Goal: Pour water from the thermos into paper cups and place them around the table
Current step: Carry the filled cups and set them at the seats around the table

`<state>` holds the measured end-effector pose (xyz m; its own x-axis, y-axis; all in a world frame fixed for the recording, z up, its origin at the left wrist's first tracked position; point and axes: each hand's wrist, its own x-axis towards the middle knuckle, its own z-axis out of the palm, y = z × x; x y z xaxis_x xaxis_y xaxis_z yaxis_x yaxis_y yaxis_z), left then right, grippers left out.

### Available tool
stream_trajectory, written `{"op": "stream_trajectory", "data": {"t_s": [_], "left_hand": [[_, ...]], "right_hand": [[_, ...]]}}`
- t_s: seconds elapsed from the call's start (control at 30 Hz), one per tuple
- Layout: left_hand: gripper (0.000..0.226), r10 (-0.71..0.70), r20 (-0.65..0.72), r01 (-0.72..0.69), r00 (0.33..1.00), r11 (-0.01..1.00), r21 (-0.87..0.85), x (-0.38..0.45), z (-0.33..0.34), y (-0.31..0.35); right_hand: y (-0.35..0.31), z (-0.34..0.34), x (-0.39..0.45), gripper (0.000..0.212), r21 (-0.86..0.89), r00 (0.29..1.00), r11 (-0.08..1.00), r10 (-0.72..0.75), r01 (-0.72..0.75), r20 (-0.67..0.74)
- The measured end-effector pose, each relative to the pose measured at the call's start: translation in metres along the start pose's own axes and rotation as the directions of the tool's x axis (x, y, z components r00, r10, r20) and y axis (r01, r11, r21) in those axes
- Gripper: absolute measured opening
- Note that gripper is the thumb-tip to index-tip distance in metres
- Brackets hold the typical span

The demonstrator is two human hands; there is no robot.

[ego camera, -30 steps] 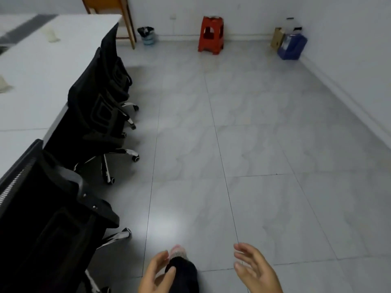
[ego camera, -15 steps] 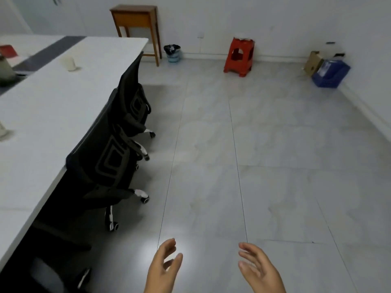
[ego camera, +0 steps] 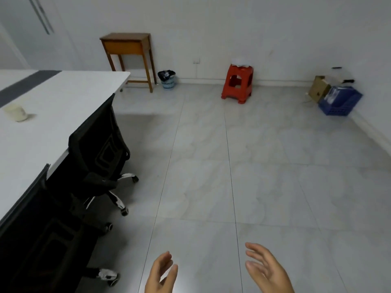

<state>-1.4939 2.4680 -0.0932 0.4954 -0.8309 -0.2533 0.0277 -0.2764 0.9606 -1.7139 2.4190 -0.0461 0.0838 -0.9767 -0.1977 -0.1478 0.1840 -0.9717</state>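
A pale paper cup (ego camera: 15,112) stands upright on the long white table (ego camera: 63,98) at the left. No thermos is in view. My left hand (ego camera: 161,275) and my right hand (ego camera: 266,270) hang at the bottom of the view over the tiled floor, fingers relaxed and holding nothing. Both hands are far from the cup and the table.
Two black office chairs (ego camera: 99,153) stand pushed against the table's right edge. At the far wall are a wooden side table (ego camera: 128,48), a small waste bin (ego camera: 168,79), a red plastic stool (ego camera: 238,83), and a cardboard box beside a blue crate (ego camera: 338,100). Grey tiled floor stretches ahead.
The view has moved forward along the table and tilted up, so the far wall and the cup show larger. Both hands stay low and empty; the foot seen earlier is out of sight.
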Motion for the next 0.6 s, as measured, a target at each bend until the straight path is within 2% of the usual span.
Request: {"op": "stream_trajectory", "data": {"t_s": [0.17,0.23,0.3,0.37,0.43,0.5,0.57,0.6], "left_hand": [[0.039,-0.032,-0.044,0.033,0.999,0.999,0.004,0.101,0.042,0.021],[0.041,-0.043,-0.078,0.045,0.996,0.999,0.027,0.146,0.053,0.025],[0.040,-0.061,-0.118,0.063,0.991,0.998,0.011,0.198,0.063,0.030],[0.039,-0.064,-0.136,0.063,0.989,0.998,-0.013,0.255,0.072,0.046],[0.035,-0.051,-0.121,0.052,0.991,0.999,0.004,0.317,0.082,0.074],[0.030,-0.019,-0.098,0.019,0.995,1.000,0.000,0.380,0.092,0.114],[0.027,0.006,-0.063,-0.006,0.998,1.000,-0.002,0.441,0.106,0.153],[0.026,0.010,-0.049,-0.010,0.999,1.000,-0.004,0.469,0.114,0.171]], "right_hand": [[-0.021,-0.002,0.135,0.034,-0.009,0.995,1.000,0.025,-0.024,0.094],[-0.012,0.001,0.188,0.031,-0.003,0.990,0.996,0.090,-0.090,0.109],[-0.003,0.006,0.247,0.021,0.083,0.962,0.966,0.233,-0.247,0.143],[-0.008,0.010,0.308,0.027,0.003,0.932,0.951,0.301,-0.308,0.200],[-0.030,0.025,0.369,0.028,-0.041,0.926,0.944,0.329,-0.327,0.184],[-0.066,0.052,0.427,0.017,0.082,0.949,0.951,0.286,-0.298,0.134],[-0.102,0.077,0.480,0.029,0.022,0.989,0.993,0.114,-0.116,0.091],[-0.119,0.086,0.505,0.034,-0.010,0.994,0.997,0.071,-0.071,0.079]]}}
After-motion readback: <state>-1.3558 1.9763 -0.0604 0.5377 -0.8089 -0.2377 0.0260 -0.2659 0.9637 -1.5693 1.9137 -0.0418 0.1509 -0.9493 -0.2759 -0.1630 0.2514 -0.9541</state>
